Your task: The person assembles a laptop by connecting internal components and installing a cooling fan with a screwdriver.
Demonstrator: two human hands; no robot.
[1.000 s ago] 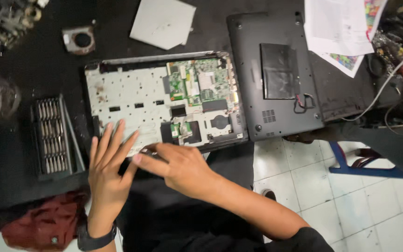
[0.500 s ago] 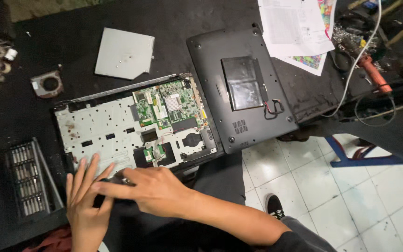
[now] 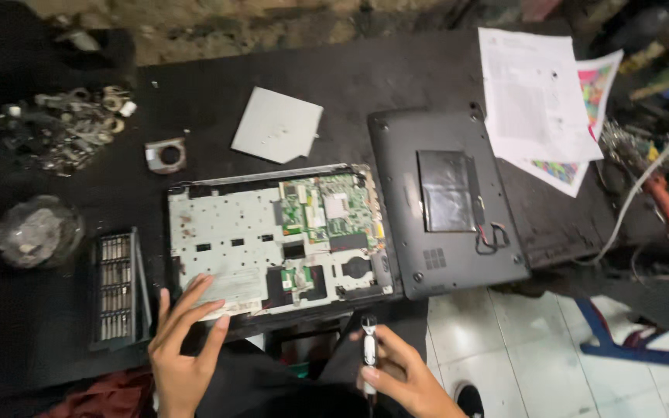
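My left hand (image 3: 183, 340) lies flat with its fingers spread wide, holding nothing, and the fingertips rest on the near left corner of the open laptop (image 3: 280, 236). My right hand (image 3: 400, 371) is wrapped around a small screwdriver (image 3: 368, 344) with a black and white handle, held up straight, just off the near edge of the table (image 3: 56, 348) and apart from the laptop. The laptop sits in the middle of the black table, near its front edge, with its silver frame and green circuit board (image 3: 327, 209) showing. Right beside it, touching on the right, lies its dark bottom cover (image 3: 443, 201). A tray of screwdriver bits (image 3: 118, 286) sits near the left of my left hand. Farther back are a grey flat plate (image 3: 278, 124) and a small square metal part (image 3: 166, 155) with a round hole. A pile of little metal pieces (image 3: 63, 124) is at the far left corner. White papers (image 3: 536, 97) lie at the far right.
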